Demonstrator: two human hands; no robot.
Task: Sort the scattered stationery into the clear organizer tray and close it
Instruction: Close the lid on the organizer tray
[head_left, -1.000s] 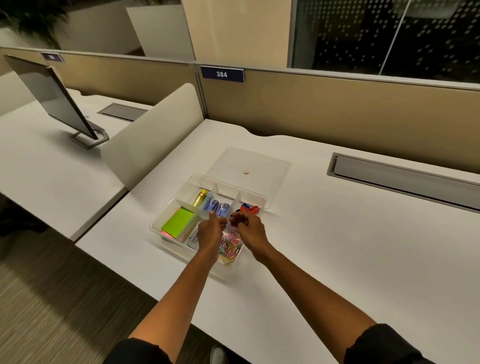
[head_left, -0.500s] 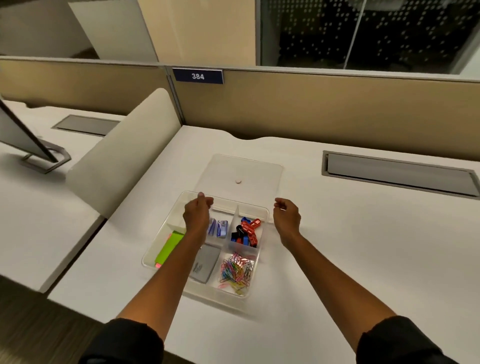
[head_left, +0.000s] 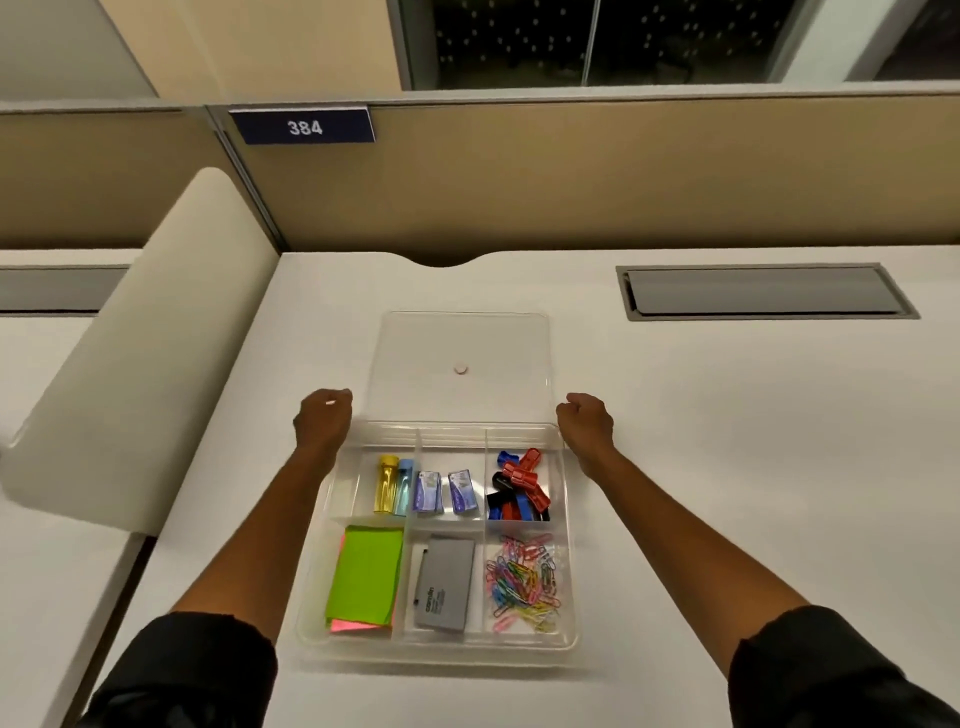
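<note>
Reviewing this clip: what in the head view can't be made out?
- Left hand and right hand: fingers curled away from camera; contact with the lid unclear.
- Print on the two blue packets: too small.
- Grey case label: mostly illegible.

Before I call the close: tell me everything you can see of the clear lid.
The clear lid is a flat rectangle with rounded corners, looking like transparent plastic, with a small pale round knob at its centre. It lies flat on the white desk directly behind the organizer tray, its near edge at the tray's far rim, so the tray is still open. The left hand and right hand, fingers curled, sit at its two near corners; whether they actually grip it cannot be told.
</note>
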